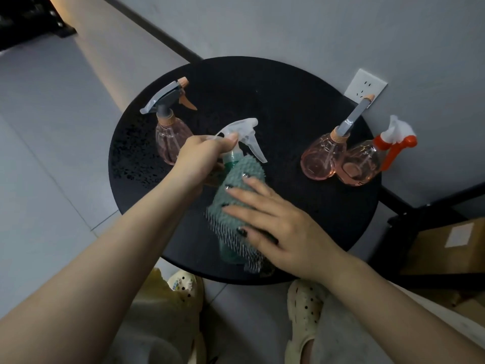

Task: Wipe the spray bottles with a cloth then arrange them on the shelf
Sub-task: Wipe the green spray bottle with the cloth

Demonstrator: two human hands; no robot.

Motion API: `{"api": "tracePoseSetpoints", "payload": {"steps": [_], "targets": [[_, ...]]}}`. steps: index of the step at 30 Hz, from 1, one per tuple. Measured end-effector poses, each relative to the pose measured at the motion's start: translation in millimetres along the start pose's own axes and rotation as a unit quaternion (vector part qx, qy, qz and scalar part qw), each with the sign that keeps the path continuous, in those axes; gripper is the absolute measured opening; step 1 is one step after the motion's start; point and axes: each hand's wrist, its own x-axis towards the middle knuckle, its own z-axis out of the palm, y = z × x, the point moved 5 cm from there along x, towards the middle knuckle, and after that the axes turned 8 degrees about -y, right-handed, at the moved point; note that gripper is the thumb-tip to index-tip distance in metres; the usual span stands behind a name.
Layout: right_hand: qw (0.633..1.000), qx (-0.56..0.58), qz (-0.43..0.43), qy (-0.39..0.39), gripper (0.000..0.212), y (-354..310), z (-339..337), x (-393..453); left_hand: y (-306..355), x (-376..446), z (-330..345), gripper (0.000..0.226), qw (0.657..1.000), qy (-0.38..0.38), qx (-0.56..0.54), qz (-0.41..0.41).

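A person standing at a round black bench [275,101] wipes a green spray bottle [231,158] held above its near half. The left hand [202,156] curls around the bottle's neck just under the clear, frosted trigger head [242,135], whose long lever points down to the right. The right hand [278,222] lies with fingers spread and nearly straight over a teal nubbed cloth [236,203] that wraps most of the translucent green body; the cloth's underside shows a dark ribbed weave near the bottle's base. Three pink, bulb-shaped bottles stand on the bench: one with a grey-and-tan trigger [170,127] at the far left, and, at the right edge, a grey-topped bottle [324,156] touching one with a red-and-white trigger [367,161]. A white wall socket [363,84] sits behind them. Cream clogs [304,308] show on the tiled floor [39,153] below the bench.
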Motion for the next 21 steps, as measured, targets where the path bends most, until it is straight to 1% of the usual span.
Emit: {"api": "tracePoseSetpoints", "payload": {"steps": [2, 5, 7, 11, 13, 15, 16, 18, 19, 21], "targets": [[0.996, 0.073, 0.050, 0.031, 0.041, 6.6, -3.3, 3.3, -0.5, 1.0, 5.0, 0.028, 1.000, -0.008, 0.002, 0.002], [0.977, 0.164, 0.115, 0.074, 0.045, 14.6, -10.1, 7.2, -1.1, 2.8, 11.6, 0.023, 1.000, -0.022, -0.009, 0.014], [0.974, 0.174, 0.128, 0.073, 0.049, 15.3, -10.8, 8.4, 0.2, 2.2, 12.0, 0.021, 1.000, -0.020, -0.015, 0.013], [0.994, 0.079, 0.078, 0.025, 0.051, 4.5, -4.6, 5.7, 2.6, 1.6, 9.9, 0.025, 1.000, -0.014, -0.023, 0.015], [1.000, 0.000, 0.023, 0.013, 0.046, -4.2, -4.9, 3.3, 2.6, -0.4, 7.0, 0.033, 1.000, -0.003, -0.021, -0.005], [0.995, -0.089, -0.050, -0.017, 0.039, -13.7, -1.2, 2.1, 3.7, 0.6, 2.0, 0.028, 1.000, 0.008, -0.022, -0.010], [0.988, -0.125, -0.087, -0.036, 0.036, -17.9, 2.6, 1.2, 5.7, 0.6, 0.6, 0.029, 1.000, 0.014, -0.022, -0.005], [0.975, -0.161, -0.136, -0.068, 0.032, -23.7, 9.4, -0.7, 6.4, -1.2, 0.0, 0.047, 1.000, 0.019, -0.023, -0.004], [0.972, -0.167, -0.144, -0.076, 0.031, -24.5, 10.6, -0.9, 4.8, -0.8, -0.7, 0.049, 1.000, 0.021, -0.020, -0.009], [0.975, -0.160, -0.134, -0.069, 0.032, -22.2, 7.8, 0.8, 4.1, -1.9, -1.5, 0.036, 1.000, 0.020, -0.003, -0.011]]}}
